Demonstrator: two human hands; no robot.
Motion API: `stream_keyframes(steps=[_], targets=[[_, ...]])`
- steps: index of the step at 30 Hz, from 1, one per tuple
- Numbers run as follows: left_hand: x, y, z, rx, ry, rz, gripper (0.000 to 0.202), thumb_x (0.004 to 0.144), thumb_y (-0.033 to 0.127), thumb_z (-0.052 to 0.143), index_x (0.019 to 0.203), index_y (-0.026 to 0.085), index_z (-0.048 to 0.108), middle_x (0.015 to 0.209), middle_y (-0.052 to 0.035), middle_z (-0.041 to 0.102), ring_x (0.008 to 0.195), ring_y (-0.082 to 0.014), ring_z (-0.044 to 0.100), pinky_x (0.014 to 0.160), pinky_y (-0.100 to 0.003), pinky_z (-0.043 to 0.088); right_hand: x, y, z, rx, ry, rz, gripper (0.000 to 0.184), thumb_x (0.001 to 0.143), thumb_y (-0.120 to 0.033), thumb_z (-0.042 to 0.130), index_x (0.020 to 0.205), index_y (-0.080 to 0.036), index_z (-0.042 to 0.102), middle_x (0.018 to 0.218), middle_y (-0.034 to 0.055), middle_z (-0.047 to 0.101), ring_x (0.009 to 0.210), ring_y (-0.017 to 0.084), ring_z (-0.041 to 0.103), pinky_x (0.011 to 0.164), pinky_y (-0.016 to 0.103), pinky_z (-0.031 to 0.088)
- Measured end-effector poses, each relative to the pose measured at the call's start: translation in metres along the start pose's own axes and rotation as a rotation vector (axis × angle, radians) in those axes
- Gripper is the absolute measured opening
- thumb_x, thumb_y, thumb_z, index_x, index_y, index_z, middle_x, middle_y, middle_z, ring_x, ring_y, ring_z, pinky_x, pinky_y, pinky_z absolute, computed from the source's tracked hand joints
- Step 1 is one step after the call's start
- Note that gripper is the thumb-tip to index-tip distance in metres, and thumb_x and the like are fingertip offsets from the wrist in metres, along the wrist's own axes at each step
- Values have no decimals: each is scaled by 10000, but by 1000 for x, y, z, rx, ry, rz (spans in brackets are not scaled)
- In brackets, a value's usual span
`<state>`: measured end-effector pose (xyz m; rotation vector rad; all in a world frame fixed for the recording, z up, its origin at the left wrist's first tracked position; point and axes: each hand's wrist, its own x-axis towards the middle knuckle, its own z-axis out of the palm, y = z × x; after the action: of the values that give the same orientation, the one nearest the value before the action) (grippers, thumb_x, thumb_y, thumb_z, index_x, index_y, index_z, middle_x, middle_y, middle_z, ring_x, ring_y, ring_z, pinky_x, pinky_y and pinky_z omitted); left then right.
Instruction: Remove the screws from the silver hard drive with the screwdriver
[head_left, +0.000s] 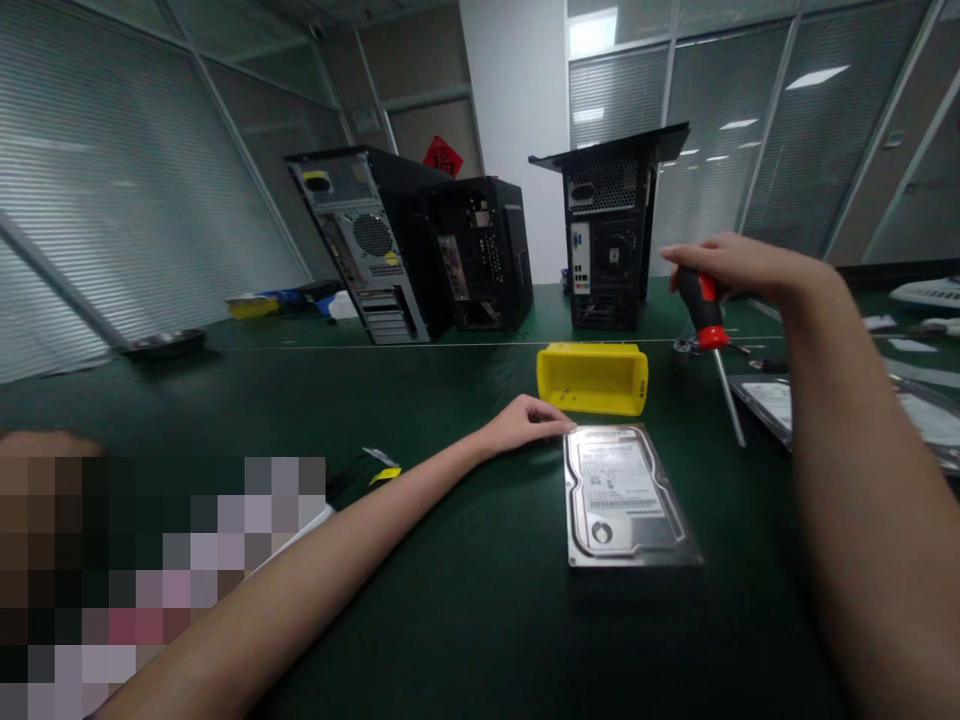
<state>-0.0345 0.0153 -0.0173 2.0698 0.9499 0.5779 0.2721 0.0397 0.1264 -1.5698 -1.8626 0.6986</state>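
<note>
A silver hard drive (616,490) lies label side up on the green table. At its far left corner, my left hand (523,422) is closed, thumb and fingertips pinching the casing's edge. Raised to the right of the drive, my right hand (724,262) is wrapped round the red and black handle of a screwdriver (703,310). The metal shaft points down and slightly right, its tip apart from the drive. Just behind the drive stands a yellow plastic bin (592,380) with a few tiny parts inside.
Computer cases (390,250) stand at the back left, and another computer case (609,240) behind the bin. More hard drives (772,400) lie at the right, partly hidden by my forearm. A yellow-tagged cable (385,476) is at the left, and a dark tray (165,343) farther off.
</note>
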Motion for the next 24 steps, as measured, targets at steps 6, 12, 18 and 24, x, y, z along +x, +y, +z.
stream_keyframes(steps=[6, 12, 18, 24], targets=[[-1, -1, -3, 8, -1, 20, 349, 743, 414, 622, 933, 132, 698, 905, -87, 697, 801, -156, 610, 712, -243, 446, 20, 25, 13, -77, -242, 286, 356, 874, -359, 467, 1122, -106, 508, 1065, 95, 537, 927, 156, 548, 790, 350, 475], [-6, -4, -5, 50, 31, 18, 409, 761, 484, 566, 880, 118, 706, 753, -56, 678, 650, -124, 562, 582, -214, 393, 24, 34, 33, -62, -407, 392, 355, 877, -356, 463, 1137, -117, 501, 1082, 93, 532, 936, 157, 545, 794, 355, 475], [-9, -6, -9, 94, 57, 10, 458, 759, 529, 536, 833, 109, 705, 655, -31, 628, 565, -102, 495, 527, -209, 347, 22, 23, 69, -106, -471, 436, 347, 874, -337, 472, 1143, -120, 499, 1103, 95, 523, 959, 163, 538, 810, 364, 470], [-7, -8, -10, 85, 60, 25, 455, 757, 529, 535, 839, 116, 705, 627, -24, 613, 561, -105, 482, 525, -212, 333, 0, 35, 88, -167, -479, 454, 351, 873, -335, 473, 1149, -120, 495, 1106, 95, 521, 963, 166, 538, 811, 367, 470]])
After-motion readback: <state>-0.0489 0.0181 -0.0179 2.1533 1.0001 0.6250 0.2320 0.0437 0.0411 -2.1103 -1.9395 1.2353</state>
